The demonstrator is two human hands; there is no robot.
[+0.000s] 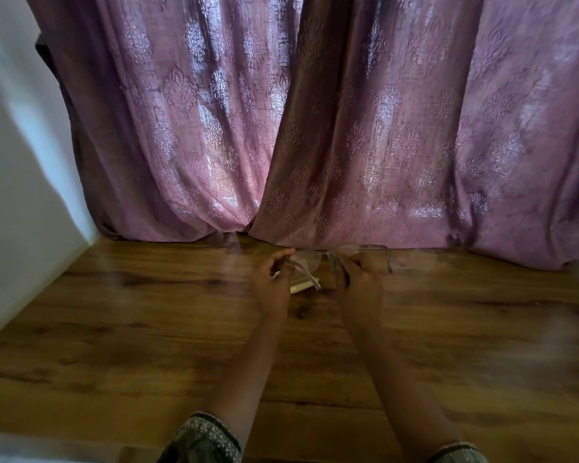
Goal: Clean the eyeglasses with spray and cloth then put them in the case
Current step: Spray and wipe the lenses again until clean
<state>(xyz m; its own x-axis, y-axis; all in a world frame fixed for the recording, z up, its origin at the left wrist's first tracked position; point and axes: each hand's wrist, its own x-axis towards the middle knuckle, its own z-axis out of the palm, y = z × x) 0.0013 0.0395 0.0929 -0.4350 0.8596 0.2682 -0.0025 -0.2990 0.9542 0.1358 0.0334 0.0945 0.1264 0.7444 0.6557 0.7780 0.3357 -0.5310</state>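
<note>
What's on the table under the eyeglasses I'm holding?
A pale flat thing lies on the table below the eyeglasses. The left hand and blur hide most of it, so I cannot identify it.

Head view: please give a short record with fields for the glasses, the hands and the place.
glasses: held over the table, arms unfolded
left hand: grips their left side
right hand: grips their right side
table: brown wood
pale object: on the table below the glasses, too blurred to name
curtain: pink, patterned, behind the table
</note>
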